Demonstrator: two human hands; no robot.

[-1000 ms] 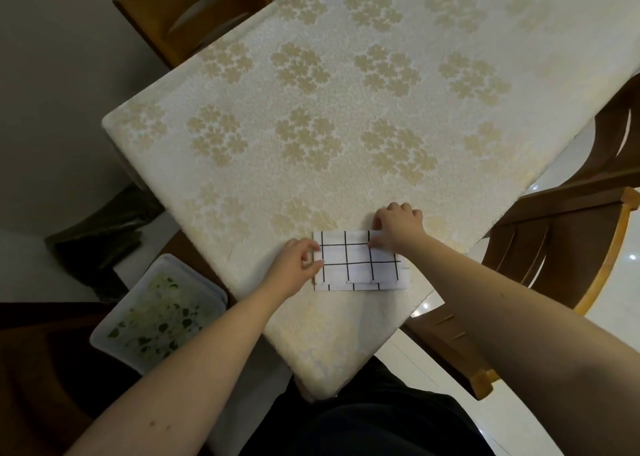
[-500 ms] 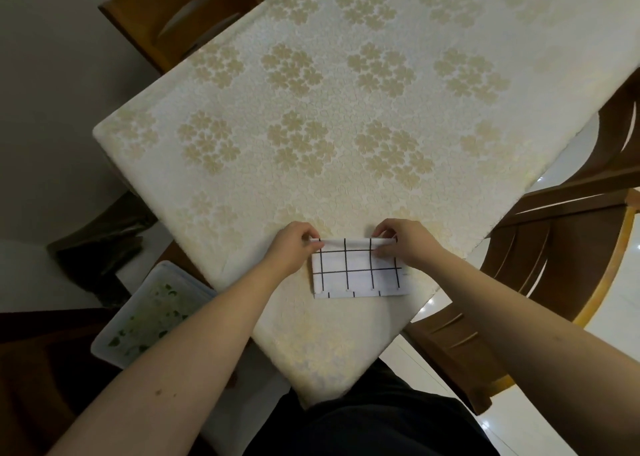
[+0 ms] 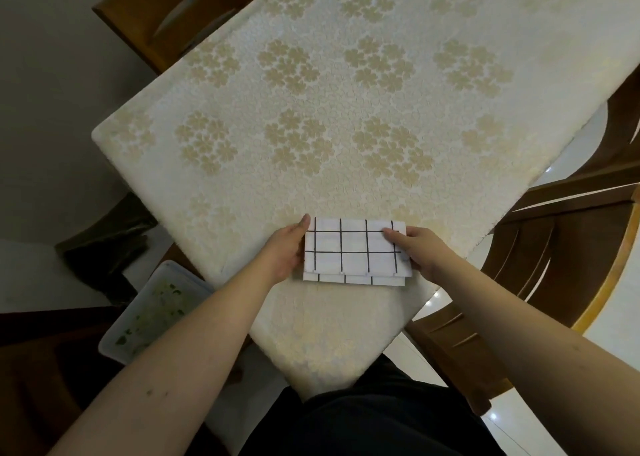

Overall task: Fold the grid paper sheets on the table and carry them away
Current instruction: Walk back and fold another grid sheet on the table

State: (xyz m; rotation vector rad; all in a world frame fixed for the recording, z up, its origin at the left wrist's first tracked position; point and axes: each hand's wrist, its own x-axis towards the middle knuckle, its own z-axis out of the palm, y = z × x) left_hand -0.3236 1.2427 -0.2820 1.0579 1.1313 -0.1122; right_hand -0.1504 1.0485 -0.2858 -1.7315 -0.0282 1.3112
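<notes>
A folded white sheet of grid paper [image 3: 353, 252] with black lines lies near the front corner of the table [image 3: 311, 109], which is covered in a cream cloth with gold flowers. A lower layer sticks out along its near edge. My left hand [image 3: 289, 248] grips the paper's left edge, fingers curled around it. My right hand [image 3: 412, 246] holds the right edge, thumb on top near the far right corner.
Wooden chairs stand at the far left [image 3: 166, 16] and at the right [image 3: 561, 248]. A clear plastic box [image 3: 152, 310] with green bits sits on the floor at lower left, beside a dark cloth [image 3: 110, 244]. My dark-clothed lap is below the table corner.
Both hands have moved from pressing the paper's far edge to gripping its two short sides. The paper looks slightly raised toward me.
</notes>
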